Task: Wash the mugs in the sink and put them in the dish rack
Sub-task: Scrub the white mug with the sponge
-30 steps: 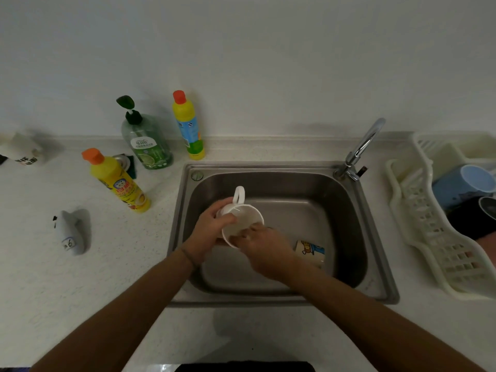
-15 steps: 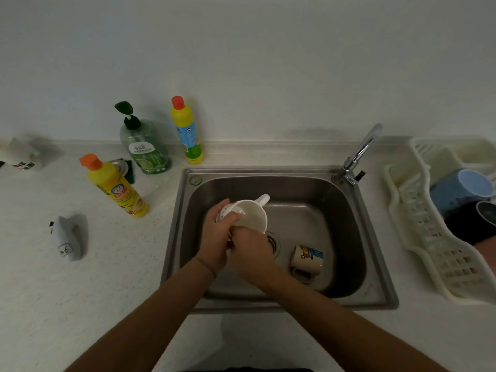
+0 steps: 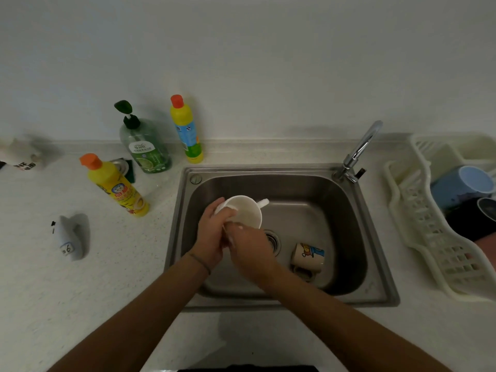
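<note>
While the left hand [image 3: 212, 237] gripped the white mug [image 3: 245, 213] over the sink [image 3: 375, 253], the right hand [image 3: 251, 251] curled on its rim; the cartoon mug [image 3: 308, 257] lay at four o'clock.

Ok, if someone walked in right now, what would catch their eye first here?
Probably the two hands over the steel sink: the left hand grips a white mug while the right hand works at its rim. Next, the cartoon-printed mug lying on the sink floor to the right, and the bright yellow bottles on the left counter.
</note>
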A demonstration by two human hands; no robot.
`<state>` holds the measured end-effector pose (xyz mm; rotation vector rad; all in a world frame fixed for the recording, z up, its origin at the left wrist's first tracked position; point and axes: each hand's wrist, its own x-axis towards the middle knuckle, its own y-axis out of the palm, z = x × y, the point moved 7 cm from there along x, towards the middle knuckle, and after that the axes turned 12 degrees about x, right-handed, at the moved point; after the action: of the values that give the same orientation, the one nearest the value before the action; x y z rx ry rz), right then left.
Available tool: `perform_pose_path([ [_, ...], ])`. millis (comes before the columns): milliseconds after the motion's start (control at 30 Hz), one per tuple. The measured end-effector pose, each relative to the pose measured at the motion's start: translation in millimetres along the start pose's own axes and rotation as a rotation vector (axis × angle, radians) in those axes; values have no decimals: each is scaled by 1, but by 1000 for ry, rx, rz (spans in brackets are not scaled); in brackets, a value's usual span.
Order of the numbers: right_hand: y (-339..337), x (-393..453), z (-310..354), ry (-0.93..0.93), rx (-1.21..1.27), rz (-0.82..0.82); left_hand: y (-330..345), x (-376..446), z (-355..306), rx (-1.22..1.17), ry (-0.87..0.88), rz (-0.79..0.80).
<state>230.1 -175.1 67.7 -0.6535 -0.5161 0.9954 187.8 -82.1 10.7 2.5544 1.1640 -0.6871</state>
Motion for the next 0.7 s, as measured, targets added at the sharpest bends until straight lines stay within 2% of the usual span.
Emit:
perform_pose_path([
  [67, -5, -8, -8, -194, -255, 121, -5, 6, -2, 0, -17, 72],
  [100, -6, -9, -13, -234, -308, 136, -3, 7, -3, 4, -20, 88],
  [167, -6, -6, -10, -127, -257, 48, 5, 4, -3, 5, -25, 52],
  [233, -4, -5, -7, 89, -23, -84, 10, 4, -4, 18, -19, 0],
  [267, 0, -7, -5, 94, 18, -84, 9, 4, -6, 47, -22, 2],
  [367, -1, -14, -11, -213, -246, 95, -2, 9, -8, 128, -98, 111],
  [400, -6, -14, -17, -247, -314, 139, -3, 9, -6, 123, -112, 140],
  [467, -13, -9, -13, -153, -279, 28, 8, 2, -3, 73, -86, 121],
  [533, -11, -3, -3, 52, -28, -152, 17, -2, 3, 11, -8, 25],
  [567, -5, -3, 0, 115, 74, -178, 17, -3, 4, 5, 16, -6],
  [633, -2, -8, 0, 21, 51, -71, 7, -5, 1, 29, 12, -14],
  [700, -6, -16, -9, -174, -206, 95, -3, 0, 2, 25, 1, 36],
])
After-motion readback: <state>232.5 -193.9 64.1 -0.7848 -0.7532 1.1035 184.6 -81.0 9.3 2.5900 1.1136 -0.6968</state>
